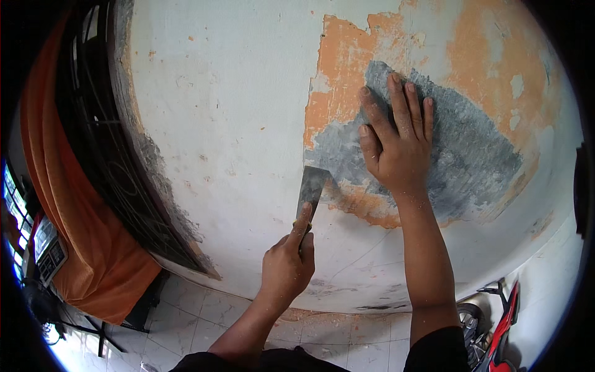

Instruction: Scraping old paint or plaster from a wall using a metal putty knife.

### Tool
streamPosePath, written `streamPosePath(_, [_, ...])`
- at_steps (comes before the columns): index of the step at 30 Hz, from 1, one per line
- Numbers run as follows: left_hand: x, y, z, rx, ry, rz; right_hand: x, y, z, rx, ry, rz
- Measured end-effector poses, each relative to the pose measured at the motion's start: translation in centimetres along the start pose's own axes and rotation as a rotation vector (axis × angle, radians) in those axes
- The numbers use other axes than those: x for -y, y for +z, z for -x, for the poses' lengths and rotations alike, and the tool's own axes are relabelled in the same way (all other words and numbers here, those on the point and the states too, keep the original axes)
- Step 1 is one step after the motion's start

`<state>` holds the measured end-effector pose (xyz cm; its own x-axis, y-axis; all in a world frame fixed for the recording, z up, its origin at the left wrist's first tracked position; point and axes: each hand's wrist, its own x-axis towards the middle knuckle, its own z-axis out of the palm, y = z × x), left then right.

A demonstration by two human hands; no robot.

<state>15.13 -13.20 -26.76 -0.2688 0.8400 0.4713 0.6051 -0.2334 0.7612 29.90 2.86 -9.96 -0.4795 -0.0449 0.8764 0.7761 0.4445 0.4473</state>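
My left hand (289,265) grips the handle of a metal scraper (313,183), its index finger laid along the base of the blade. The blade's wide end meets the painted wall (232,116) at the lower left edge of a bare grey patch (469,144). My right hand (402,135) lies with spread fingers on that grey patch, up and to the right of the scraper, and holds nothing. Orange paint (341,60) shows around the patch where the white layer is gone. Most of the scraper's handle is hidden in my left hand.
A dark window grille (107,121) and an orange cloth (83,223) are at the left. Paint flakes (320,325) lie on the tiled floor (186,321) at the wall's foot. Part of a red and black motorcycle (502,321) stands at the lower right.
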Motion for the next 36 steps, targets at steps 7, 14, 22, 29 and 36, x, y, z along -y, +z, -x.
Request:
streamPosePath(7, [-0.6, -0.4, -1.6, -0.068, 0.043, 0.033, 0.3, 0.2, 0.1, 0.004, -0.007, 0.001])
streamPosePath(14, [1.3, 0.7, 0.5, -0.041, 0.012, 0.032, 0.4, 0.0, 0.1, 0.018, 0.001, 0.011])
streamPosePath(22, [-0.4, -0.5, -0.2, 0.001, -0.044, 0.005, 0.0, 0.2, 0.1, -0.002, 0.002, -0.005])
streamPosePath(29, [-2.2, -1.3, -2.4, 0.004, -0.064, 0.100, 0.0, 0.0, 0.5, 0.012, 0.007, -0.012])
streamPosePath(36, [-0.5, -0.7, -0.1, 0.030, -0.079, 0.045, 0.2, 0.4, 0.2, -0.004, 0.004, -0.001])
